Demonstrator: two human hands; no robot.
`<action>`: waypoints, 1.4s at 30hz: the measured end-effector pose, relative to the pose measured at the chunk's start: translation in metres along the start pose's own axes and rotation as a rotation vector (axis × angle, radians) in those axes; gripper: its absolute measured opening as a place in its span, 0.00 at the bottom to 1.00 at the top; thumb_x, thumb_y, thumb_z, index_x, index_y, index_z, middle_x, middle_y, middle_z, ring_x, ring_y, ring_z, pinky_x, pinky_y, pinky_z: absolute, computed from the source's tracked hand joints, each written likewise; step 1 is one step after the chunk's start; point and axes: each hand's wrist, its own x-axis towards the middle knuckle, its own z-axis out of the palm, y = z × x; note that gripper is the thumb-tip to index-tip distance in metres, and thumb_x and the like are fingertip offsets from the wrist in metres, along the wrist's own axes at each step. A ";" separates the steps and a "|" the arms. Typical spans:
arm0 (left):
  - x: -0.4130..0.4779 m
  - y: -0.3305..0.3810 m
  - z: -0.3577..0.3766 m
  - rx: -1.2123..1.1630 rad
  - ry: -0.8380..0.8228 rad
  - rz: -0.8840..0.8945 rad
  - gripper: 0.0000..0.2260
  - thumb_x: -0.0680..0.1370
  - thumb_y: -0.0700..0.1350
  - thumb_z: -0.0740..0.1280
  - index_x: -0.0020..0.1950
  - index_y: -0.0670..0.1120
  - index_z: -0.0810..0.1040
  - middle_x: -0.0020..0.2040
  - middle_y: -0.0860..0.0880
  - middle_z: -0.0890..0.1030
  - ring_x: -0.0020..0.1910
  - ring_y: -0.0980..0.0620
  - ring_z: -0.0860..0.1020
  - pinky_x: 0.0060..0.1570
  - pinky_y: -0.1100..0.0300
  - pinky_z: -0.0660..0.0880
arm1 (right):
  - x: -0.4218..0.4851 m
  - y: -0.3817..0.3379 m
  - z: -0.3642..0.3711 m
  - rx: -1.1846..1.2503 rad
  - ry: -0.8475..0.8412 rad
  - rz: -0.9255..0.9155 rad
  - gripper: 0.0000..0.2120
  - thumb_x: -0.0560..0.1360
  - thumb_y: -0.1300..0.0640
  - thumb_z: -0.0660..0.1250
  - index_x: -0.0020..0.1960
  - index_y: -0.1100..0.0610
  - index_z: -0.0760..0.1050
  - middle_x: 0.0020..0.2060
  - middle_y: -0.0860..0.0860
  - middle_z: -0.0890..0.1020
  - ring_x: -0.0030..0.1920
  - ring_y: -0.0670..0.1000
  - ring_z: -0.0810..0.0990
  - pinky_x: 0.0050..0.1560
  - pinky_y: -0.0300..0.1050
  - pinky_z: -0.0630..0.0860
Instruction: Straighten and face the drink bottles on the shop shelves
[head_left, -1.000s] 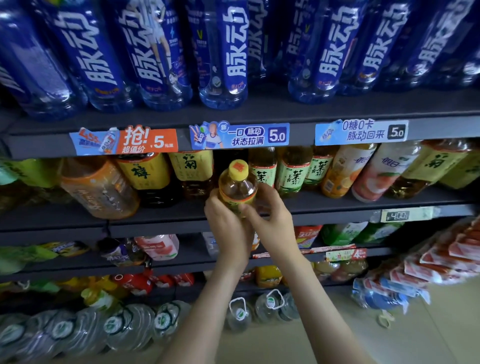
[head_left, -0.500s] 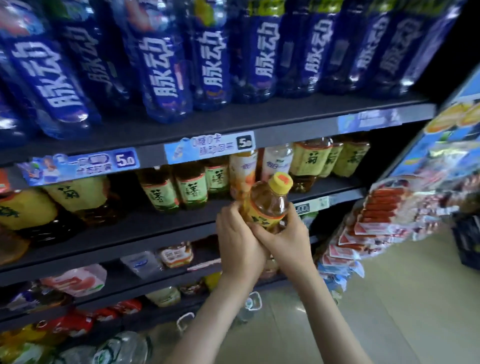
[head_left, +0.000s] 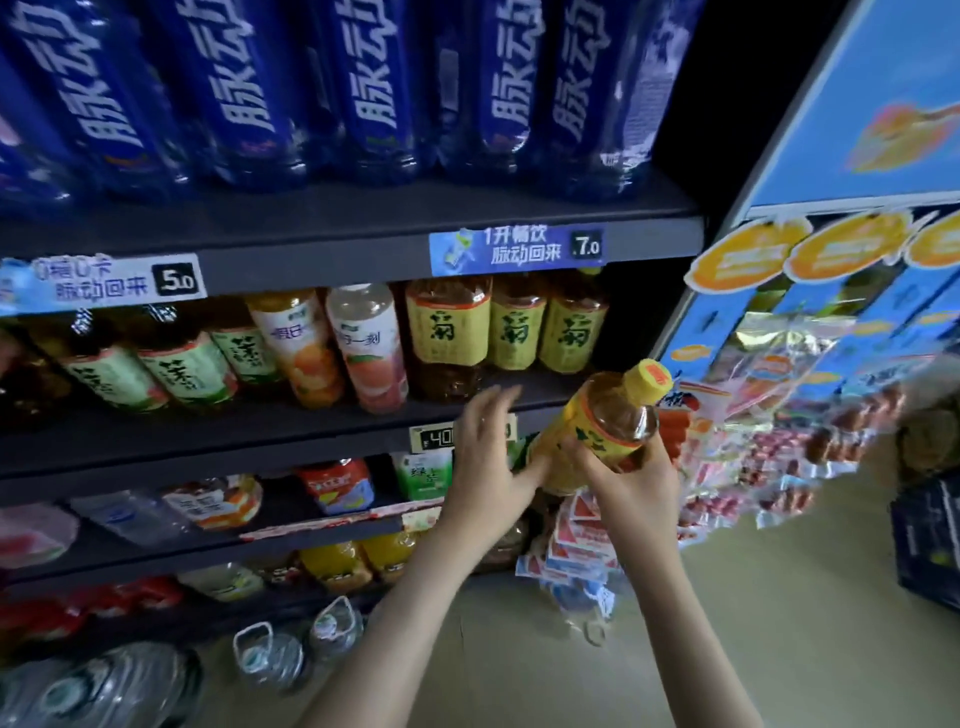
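Observation:
My right hand grips a tea bottle with a yellow cap and yellow label, tilted to the right in front of the middle shelf. My left hand is beside the bottle's lower end with fingers spread and blurred; its thumb side touches the bottle. On the middle shelf behind stand three yellow-labelled tea bottles, two pale juice bottles and green-labelled tea bottles. Tall blue bottles fill the top shelf.
A blue display stand with hanging snack packets closes off the right end of the shelves. Lower shelves hold mixed drinks. Large water jugs sit on the floor. A dark crate is at the right edge.
The view and both hands have shifted right along the shelves with the bottle. My left hand has let go of its grip and opened; the bottle now tilts further right.

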 end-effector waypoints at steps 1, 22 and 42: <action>0.004 -0.002 0.001 0.041 0.122 -0.037 0.29 0.73 0.43 0.73 0.70 0.40 0.66 0.68 0.41 0.66 0.69 0.46 0.63 0.66 0.61 0.60 | 0.004 0.003 -0.002 -0.002 0.004 0.001 0.18 0.65 0.55 0.78 0.51 0.46 0.76 0.46 0.43 0.83 0.45 0.37 0.80 0.45 0.31 0.74; 0.081 -0.026 0.029 -0.045 0.903 -0.097 0.44 0.62 0.46 0.80 0.68 0.32 0.60 0.65 0.36 0.63 0.65 0.43 0.63 0.65 0.59 0.62 | 0.040 0.052 0.039 0.232 0.194 -0.212 0.23 0.66 0.51 0.77 0.59 0.50 0.75 0.52 0.45 0.81 0.53 0.43 0.78 0.53 0.36 0.71; -0.009 -0.032 -0.069 -0.082 0.895 -0.010 0.36 0.58 0.56 0.74 0.58 0.49 0.60 0.55 0.50 0.63 0.55 0.52 0.67 0.52 0.75 0.65 | 0.073 0.012 0.144 -0.181 -0.194 -0.314 0.36 0.71 0.47 0.72 0.72 0.60 0.63 0.57 0.59 0.79 0.56 0.59 0.78 0.53 0.51 0.75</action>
